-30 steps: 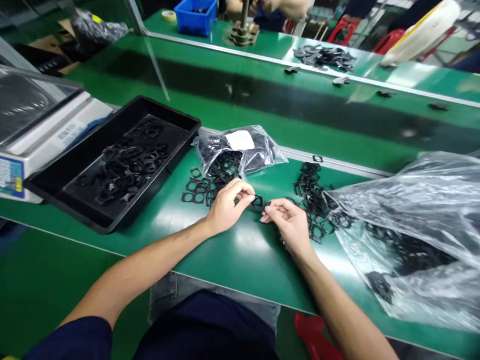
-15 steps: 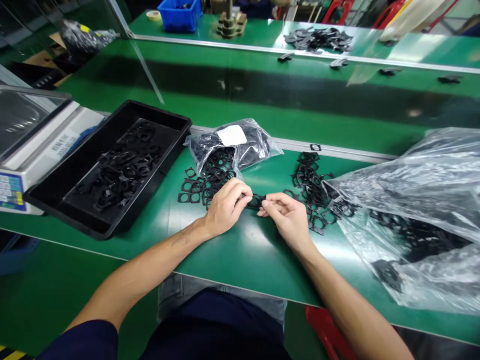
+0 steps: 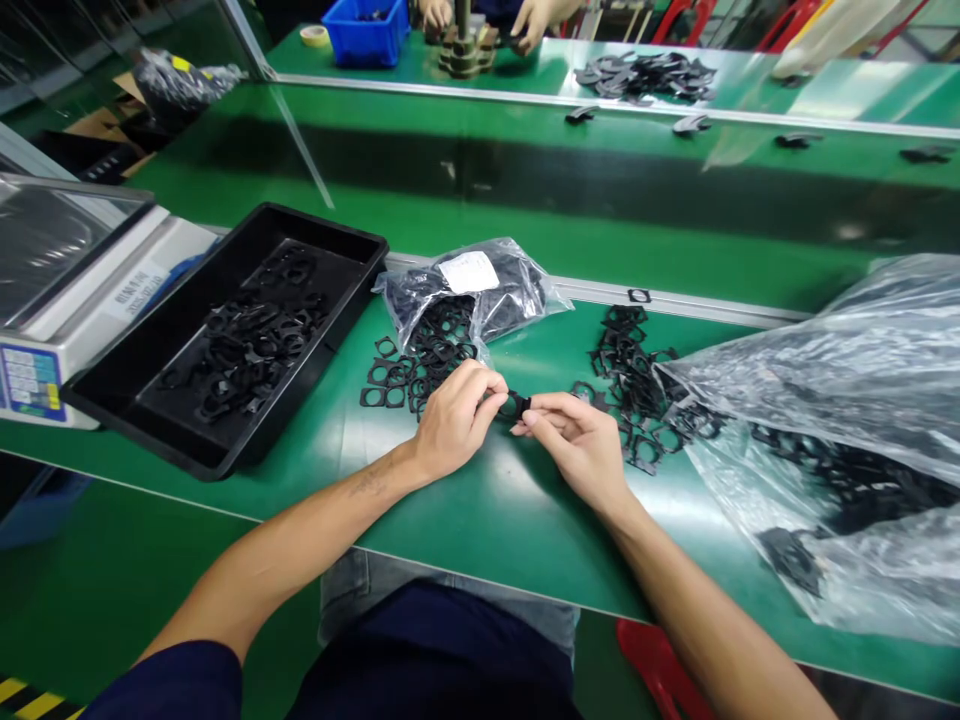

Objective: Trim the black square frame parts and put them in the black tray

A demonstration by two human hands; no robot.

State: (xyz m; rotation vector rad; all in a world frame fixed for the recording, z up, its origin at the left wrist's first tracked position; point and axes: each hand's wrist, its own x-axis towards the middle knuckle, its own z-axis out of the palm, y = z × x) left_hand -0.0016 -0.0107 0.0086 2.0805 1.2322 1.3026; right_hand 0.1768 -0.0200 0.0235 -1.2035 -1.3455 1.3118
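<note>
Between my two hands is a small black ring-shaped part [image 3: 511, 405], held just above the green table [image 3: 480, 510]. My left hand [image 3: 459, 418] pinches its left end with thumb and forefinger. The right end is pinched by my right hand [image 3: 579, 440]. Behind my left hand lies a pile of flat black rings [image 3: 397, 373], spilling from a clear bag with a white label [image 3: 469, 272]. Another heap of black parts [image 3: 622, 350] lies beyond my right hand, beside a large clear plastic bag [image 3: 825, 370].
A black tray [image 3: 330, 345] of black parts stands at the left, beside a scale [image 3: 37, 375]. Across the conveyor, another person's hands [image 3: 531, 22] work near a blue bin [image 3: 366, 35]. Black pieces [image 3: 645, 77] are piled there.
Another person's hands have come into view at the far table. The whole view has shifted slightly. My hands keep the same pinch on the part, which is turned a little.
</note>
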